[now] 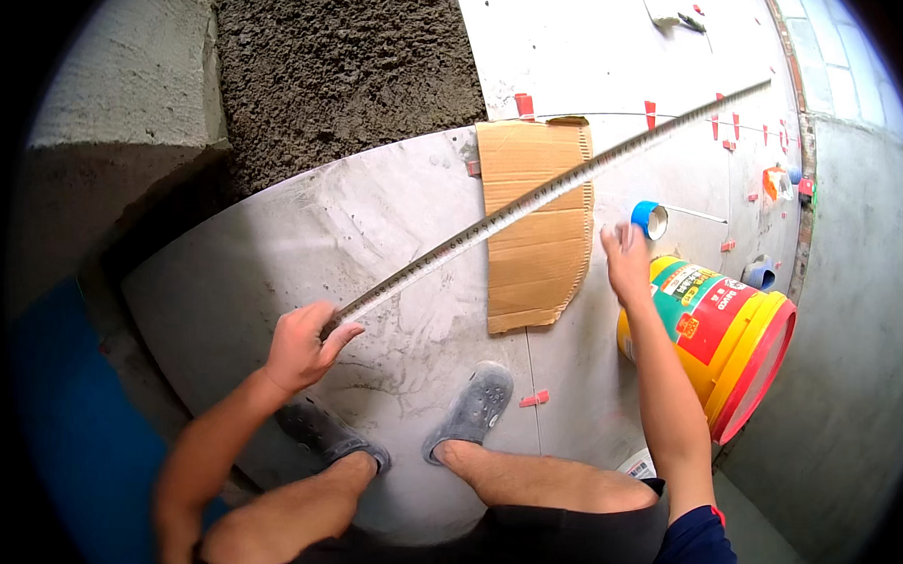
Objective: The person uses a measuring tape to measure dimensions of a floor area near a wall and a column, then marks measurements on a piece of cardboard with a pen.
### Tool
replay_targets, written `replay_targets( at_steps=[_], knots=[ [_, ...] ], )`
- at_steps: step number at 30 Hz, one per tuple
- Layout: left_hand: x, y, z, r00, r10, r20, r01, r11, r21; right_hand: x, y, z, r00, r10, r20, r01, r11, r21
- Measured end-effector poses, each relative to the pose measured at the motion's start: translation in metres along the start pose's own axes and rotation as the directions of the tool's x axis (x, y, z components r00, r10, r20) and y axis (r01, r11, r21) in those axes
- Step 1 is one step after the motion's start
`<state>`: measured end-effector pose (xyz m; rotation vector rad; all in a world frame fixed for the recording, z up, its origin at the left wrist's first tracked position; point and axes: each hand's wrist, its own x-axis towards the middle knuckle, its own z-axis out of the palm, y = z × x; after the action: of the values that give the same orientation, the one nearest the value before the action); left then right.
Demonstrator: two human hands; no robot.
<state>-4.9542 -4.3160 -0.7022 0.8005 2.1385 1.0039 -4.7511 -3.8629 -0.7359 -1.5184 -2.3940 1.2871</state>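
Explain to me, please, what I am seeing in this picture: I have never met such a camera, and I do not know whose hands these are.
There is no robot here. One person wears a wide fisheye camera on the head, looking down, so the edges look curved and the person's own legs and feet in grey clogs appear too.

The left hand grips the near end of a long measuring strip, which crosses the view above or on a piece of cardboard. The right hand is blurred, close to a blue roll; I cannot tell whether it holds anything.

On the pale slab floor are also a yellow bucket and small red pieces, one near the feet. Beyond the slabs lies rough, dark material.
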Motion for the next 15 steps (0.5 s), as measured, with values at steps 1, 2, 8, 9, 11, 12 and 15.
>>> replay_targets(
  at_steps=[1, 2, 8, 9, 11, 12, 15],
  knots=[
    [0.002, -0.005, 0.002, 1.0, 0.022, 0.021, -0.022, 0.999, 0.024, -0.013, 0.005, -0.001, 0.992, 0.09, 0.087, -0.08, 0.991, -0.104],
    [0.001, -0.011, 0.003, 0.999, 0.027, 0.034, -0.028, 1.0, 0.014, -0.03, 0.012, 0.003, 0.984, 0.141, 0.104, -0.126, 0.983, -0.135],
    [0.021, -0.022, 0.006, 0.989, 0.145, -0.014, -0.142, 0.982, 0.121, -0.084, 0.04, 0.03, 0.944, 0.33, 0.016, -0.33, 0.942, 0.056],
    [0.025, -0.022, 0.01, 0.991, 0.132, 0.001, -0.131, 0.983, 0.13, -0.089, 0.046, 0.037, 0.928, 0.37, 0.03, -0.372, 0.924, 0.088],
    [0.026, -0.008, 0.013, 0.994, 0.109, -0.027, -0.105, 0.986, 0.127, -0.096, 0.053, 0.051, 0.937, 0.347, 0.036, -0.348, 0.922, 0.169],
    [0.025, -0.003, 0.015, 0.994, 0.098, -0.042, -0.092, 0.988, 0.121, -0.1, 0.055, 0.057, 0.942, 0.335, 0.036, -0.335, 0.919, 0.207],
    [0.013, -0.01, 0.013, 0.992, 0.082, -0.095, -0.075, 0.995, 0.069, -0.104, 0.036, 0.067, 0.97, 0.224, 0.096, -0.241, 0.942, 0.236]
  ],
)
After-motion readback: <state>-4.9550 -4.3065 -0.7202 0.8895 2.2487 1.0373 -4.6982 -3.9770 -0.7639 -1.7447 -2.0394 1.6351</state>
